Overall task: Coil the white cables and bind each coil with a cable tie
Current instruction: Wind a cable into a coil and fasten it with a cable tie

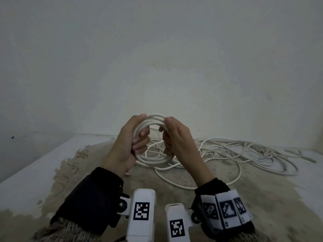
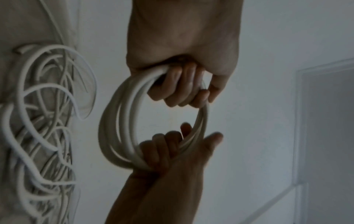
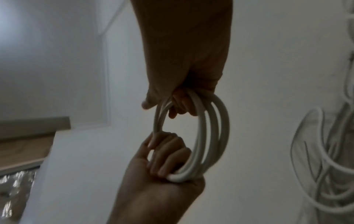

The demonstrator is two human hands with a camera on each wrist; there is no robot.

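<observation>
Coil (image 1: 153, 119): 1, white cable, approx. 4–5 turns; exact count unclear, turns overlap. Held upright in the air above the mat (image 1: 192, 203), between both hands.

Left hand (image 1: 127, 142): 1. Fingers curled round coil's left side, thumb up along the top arc. Firm grip, closed on the turns. Wrist view: left hand (image 2: 184, 45), right hand (image 2: 172, 174), coil (image 2: 122, 121).

Right hand (image 1: 176, 137): 1. Fingers wrapped round coil's right side, closed on it. Wrist view: right hand (image 3: 184, 53), left hand (image 3: 162, 174), coil (image 3: 212, 128).

Loose cable (image 1: 244, 151): tangled heap on mat, behind and right of the hands; no. of separate cables can't be told. One strand loops toward the near side.

Ties (image 1: 300, 155): 2–3 pale strips at far right by the wall; too small and blurred to confirm.

Wrist units: 2 white camera blocks, 1 square black-and-white code each; right band (image 1: 225, 210) carries 3 more codes. No readable writing.

Sleeves: 2, dark, cut off at frame bottom. Wrist views dim, motion-blurred.
</observation>
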